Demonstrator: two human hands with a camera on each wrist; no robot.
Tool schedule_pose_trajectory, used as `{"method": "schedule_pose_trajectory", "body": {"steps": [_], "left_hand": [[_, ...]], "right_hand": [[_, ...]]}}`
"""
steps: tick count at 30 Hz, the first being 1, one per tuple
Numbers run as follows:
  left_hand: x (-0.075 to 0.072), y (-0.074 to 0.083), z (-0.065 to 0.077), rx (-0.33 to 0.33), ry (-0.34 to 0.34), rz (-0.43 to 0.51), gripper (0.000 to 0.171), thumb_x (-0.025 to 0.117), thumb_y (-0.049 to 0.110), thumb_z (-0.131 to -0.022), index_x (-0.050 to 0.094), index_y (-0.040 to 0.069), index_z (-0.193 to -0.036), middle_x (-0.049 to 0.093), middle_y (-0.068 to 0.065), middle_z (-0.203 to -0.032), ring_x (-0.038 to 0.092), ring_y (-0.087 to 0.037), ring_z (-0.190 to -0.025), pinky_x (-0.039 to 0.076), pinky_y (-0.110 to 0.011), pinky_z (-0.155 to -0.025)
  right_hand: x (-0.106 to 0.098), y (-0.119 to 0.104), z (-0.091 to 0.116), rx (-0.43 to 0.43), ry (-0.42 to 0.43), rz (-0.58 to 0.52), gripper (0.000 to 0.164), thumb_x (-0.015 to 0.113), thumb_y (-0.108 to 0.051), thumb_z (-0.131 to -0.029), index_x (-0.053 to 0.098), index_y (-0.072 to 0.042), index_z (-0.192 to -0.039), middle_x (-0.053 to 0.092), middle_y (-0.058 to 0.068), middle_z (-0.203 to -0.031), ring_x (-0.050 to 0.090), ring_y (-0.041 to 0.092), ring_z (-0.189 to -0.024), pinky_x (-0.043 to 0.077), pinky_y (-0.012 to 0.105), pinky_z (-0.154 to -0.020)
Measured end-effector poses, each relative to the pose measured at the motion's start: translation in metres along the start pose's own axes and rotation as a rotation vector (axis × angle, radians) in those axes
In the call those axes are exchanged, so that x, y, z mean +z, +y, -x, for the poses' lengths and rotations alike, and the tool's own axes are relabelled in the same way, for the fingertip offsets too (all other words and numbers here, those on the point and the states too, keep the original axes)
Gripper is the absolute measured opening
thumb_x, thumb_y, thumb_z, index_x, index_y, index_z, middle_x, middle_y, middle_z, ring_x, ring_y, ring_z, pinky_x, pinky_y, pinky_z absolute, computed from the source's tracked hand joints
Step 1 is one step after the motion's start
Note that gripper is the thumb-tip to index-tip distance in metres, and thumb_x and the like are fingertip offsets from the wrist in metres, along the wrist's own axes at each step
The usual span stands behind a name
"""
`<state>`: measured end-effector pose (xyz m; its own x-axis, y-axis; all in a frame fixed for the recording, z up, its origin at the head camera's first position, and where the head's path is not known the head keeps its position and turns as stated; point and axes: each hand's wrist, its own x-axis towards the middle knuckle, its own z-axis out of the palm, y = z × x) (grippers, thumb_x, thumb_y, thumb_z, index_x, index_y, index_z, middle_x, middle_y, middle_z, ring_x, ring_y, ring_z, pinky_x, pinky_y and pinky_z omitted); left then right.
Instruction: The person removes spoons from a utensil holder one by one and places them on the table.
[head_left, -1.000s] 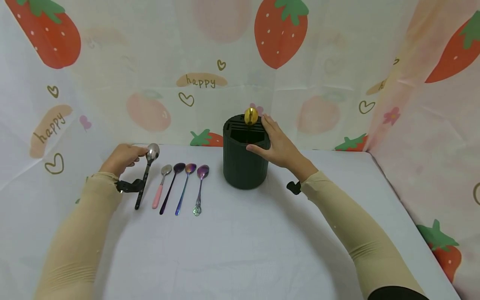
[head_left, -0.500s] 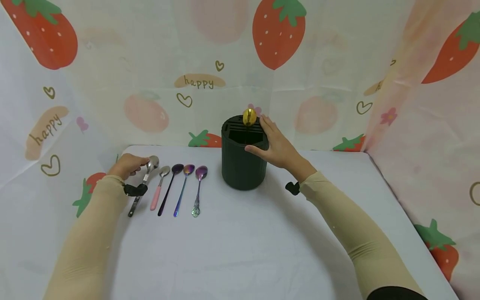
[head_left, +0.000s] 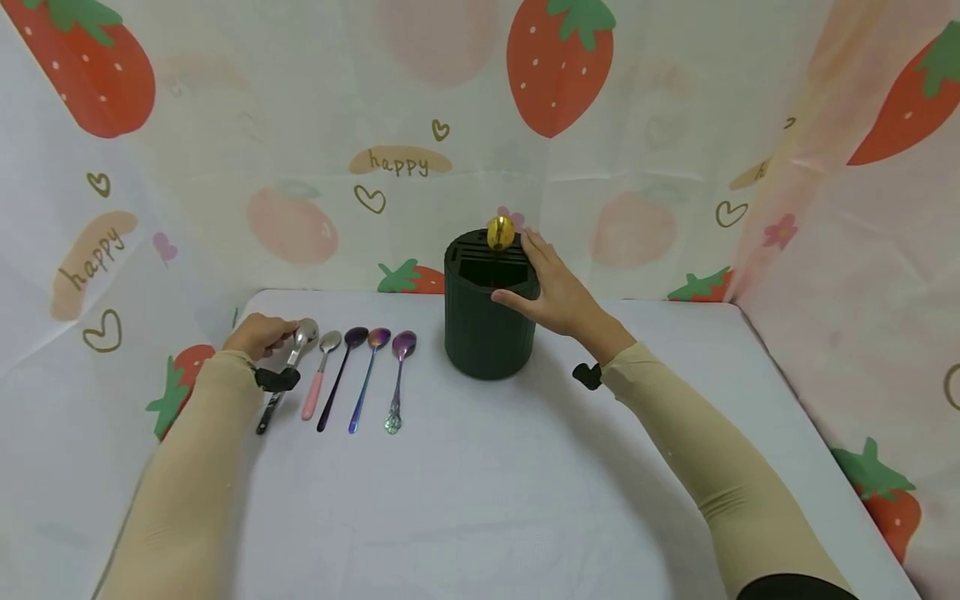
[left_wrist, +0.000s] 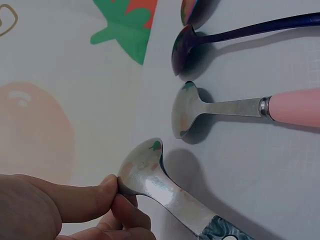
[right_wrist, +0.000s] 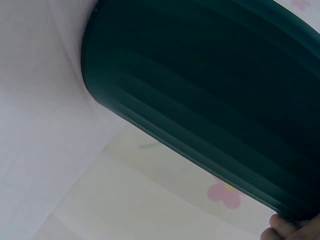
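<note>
My left hand [head_left: 258, 335] pinches the bowl of a steel spoon [left_wrist: 150, 175] between thumb and fingers. Its black patterned handle [head_left: 266, 417] slants toward the table's near side, partly behind the wrist strap. In the left wrist view, thumb and fingertips sit on the bowl's outer edge. My right hand [head_left: 558, 292] steadies an upright dark green utensil holder [head_left: 487, 337], thumb across the front of the rim and fingers along its right side. From the slotted top rises a gold spoon [head_left: 501, 233]. The right wrist view shows mostly the ribbed wall [right_wrist: 200, 110] of this holder.
Right of the held spoon lies a row: a pink-handled spoon [head_left: 321, 375], a dark purple spoon [head_left: 341, 379], a blue-purple iridescent spoon [head_left: 367, 383] and a spoon with an ornate handle [head_left: 398, 379]. A strawberry-print cloth [head_left: 300, 125] hangs behind the white table [head_left: 487, 500].
Still pinching the steel spoon, my left hand has come lower and slightly right, and the spoon's handle end has swung left and nearer. My right hand stays on the utensil holder.
</note>
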<state>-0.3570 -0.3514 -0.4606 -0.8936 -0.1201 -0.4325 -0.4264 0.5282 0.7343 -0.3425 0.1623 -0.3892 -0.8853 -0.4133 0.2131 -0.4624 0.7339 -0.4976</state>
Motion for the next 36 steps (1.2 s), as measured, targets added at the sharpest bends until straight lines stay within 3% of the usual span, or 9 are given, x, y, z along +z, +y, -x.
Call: {"method": "schedule_pose_trajectory", "body": {"steps": [8,16,24,29,33,36], "left_hand": [[0.004,0.0,0.0,-0.035,0.003,0.003,0.028,0.055,0.022,-0.111,0.059,-0.002,-0.097,0.051,0.002,-0.071,0.046,-0.013,-0.071,0.039,-0.028,-0.065],[0.011,-0.015,-0.015,-0.055,0.076,-0.073,0.033,0.061,0.023,-0.107,0.062,0.001,-0.083,0.047,0.0,-0.066,0.045,-0.016,-0.066,0.039,-0.03,-0.064],[0.016,-0.016,-0.012,-0.082,0.178,-0.095,0.033,0.064,0.026,-0.106,0.064,0.001,-0.084,0.053,-0.007,-0.078,0.048,-0.023,-0.079,0.041,-0.034,-0.07],[0.015,-0.017,-0.01,-0.077,0.179,-0.117,0.034,0.065,0.027,-0.105,0.065,0.002,-0.082,0.054,-0.007,-0.082,0.049,-0.023,-0.081,0.041,-0.032,-0.07],[0.014,-0.011,-0.003,-0.032,0.165,-0.194,0.043,0.062,0.032,-0.106,0.065,-0.01,-0.097,0.058,-0.014,-0.083,0.055,-0.027,-0.081,0.045,-0.035,-0.07],[0.014,0.0,0.006,0.029,0.149,-0.257,0.059,0.057,0.034,-0.107,0.06,-0.022,-0.124,0.064,-0.037,-0.114,0.064,-0.044,-0.106,0.055,-0.048,-0.091]], "right_hand": [[0.0,0.001,0.0,-0.001,-0.001,-0.003,0.122,0.052,-0.091,-0.089,0.006,-0.017,-0.174,0.0,-0.004,-0.181,0.001,0.021,-0.167,0.018,0.06,-0.13],[0.001,0.004,-0.001,-0.002,-0.003,-0.001,0.121,0.054,-0.09,-0.089,0.004,-0.02,-0.174,-0.001,-0.005,-0.181,0.001,0.021,-0.167,0.018,0.059,-0.13],[0.001,0.004,-0.001,-0.003,0.002,-0.001,0.121,0.054,-0.09,-0.089,0.004,-0.02,-0.174,0.0,-0.004,-0.181,0.002,0.021,-0.167,0.018,0.06,-0.13],[0.001,0.004,-0.001,-0.001,-0.001,0.001,0.121,0.053,-0.09,-0.089,0.005,-0.019,-0.174,0.0,-0.004,-0.181,0.001,0.021,-0.167,0.017,0.059,-0.13],[0.001,0.004,-0.002,-0.002,-0.002,-0.002,0.122,0.054,-0.09,-0.089,0.006,-0.017,-0.174,0.0,-0.004,-0.181,0.0,0.022,-0.167,0.017,0.06,-0.13],[0.001,0.003,-0.002,-0.005,-0.002,-0.003,0.122,0.054,-0.09,-0.089,0.006,-0.016,-0.174,0.0,-0.003,-0.181,0.001,0.022,-0.167,0.017,0.06,-0.13]]}}
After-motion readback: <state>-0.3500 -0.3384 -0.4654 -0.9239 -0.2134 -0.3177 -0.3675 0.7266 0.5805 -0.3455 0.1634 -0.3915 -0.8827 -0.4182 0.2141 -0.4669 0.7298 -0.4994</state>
